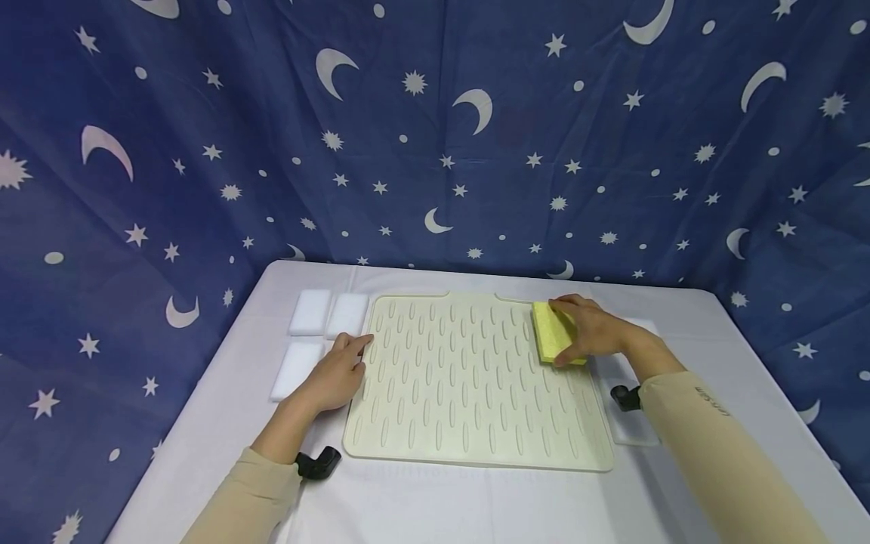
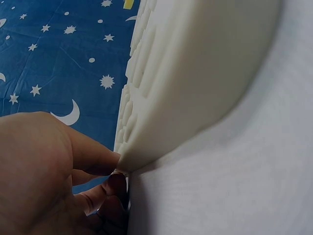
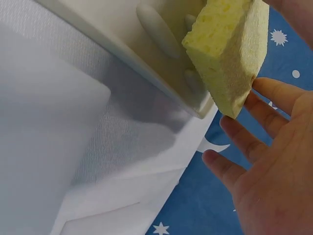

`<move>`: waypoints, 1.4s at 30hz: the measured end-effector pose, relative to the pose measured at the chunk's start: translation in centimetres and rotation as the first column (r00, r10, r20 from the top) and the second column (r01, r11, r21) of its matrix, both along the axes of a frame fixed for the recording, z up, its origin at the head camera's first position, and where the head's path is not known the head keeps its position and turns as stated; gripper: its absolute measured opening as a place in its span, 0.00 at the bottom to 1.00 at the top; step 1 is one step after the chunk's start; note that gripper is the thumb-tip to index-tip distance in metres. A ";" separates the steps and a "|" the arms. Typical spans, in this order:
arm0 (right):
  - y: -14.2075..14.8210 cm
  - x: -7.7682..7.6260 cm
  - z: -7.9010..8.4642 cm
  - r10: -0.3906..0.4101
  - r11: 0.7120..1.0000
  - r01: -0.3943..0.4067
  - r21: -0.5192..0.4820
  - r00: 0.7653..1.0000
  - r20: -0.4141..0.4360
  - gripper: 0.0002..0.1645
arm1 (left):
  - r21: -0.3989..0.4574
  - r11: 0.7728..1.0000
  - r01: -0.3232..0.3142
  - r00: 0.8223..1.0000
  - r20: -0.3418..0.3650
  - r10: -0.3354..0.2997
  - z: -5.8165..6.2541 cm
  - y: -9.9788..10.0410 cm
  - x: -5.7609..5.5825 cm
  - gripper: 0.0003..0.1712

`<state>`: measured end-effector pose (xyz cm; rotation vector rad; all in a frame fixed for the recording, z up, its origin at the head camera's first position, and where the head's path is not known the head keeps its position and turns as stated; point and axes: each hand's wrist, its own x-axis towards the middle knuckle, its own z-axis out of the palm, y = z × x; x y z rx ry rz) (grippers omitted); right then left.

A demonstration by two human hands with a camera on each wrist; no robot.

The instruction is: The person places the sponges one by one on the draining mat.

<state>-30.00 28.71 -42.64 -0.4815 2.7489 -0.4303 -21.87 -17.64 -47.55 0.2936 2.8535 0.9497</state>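
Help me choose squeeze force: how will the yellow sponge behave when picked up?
The sponge is probably light, given its open pores. That foamy texture suggests it would squash, not crack. Its flat, blocky sides make rolling unlikely.

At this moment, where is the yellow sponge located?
In the head view, the yellow sponge is on the right side, at the far right corner of the cream ridged mat, held in the person's right hand.

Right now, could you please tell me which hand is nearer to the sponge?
The right hand, which holds the sponge; the left hand is across the mat, at its left edge.
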 end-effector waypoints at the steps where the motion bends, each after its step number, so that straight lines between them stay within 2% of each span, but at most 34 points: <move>1: 0.0 0.0 0.0 0.000 1.000 0.000 -0.003 1.000 0.001 0.74 | 0.000 1.000 0.000 1.000 0.000 0.000 0.0 0.0 0.0 0.29; 26: -0.7 -0.3 -0.7 0.012 1.000 -0.012 -0.004 1.000 0.002 0.75 | 0.008 1.000 0.001 1.000 0.007 -0.001 0.2 0.1 0.1 0.29; 42: -0.7 -0.3 -1.3 0.002 1.000 -0.002 -0.023 1.000 0.016 0.76 | 0.016 1.000 0.001 1.000 0.003 -0.001 -0.2 -0.1 0.0 0.29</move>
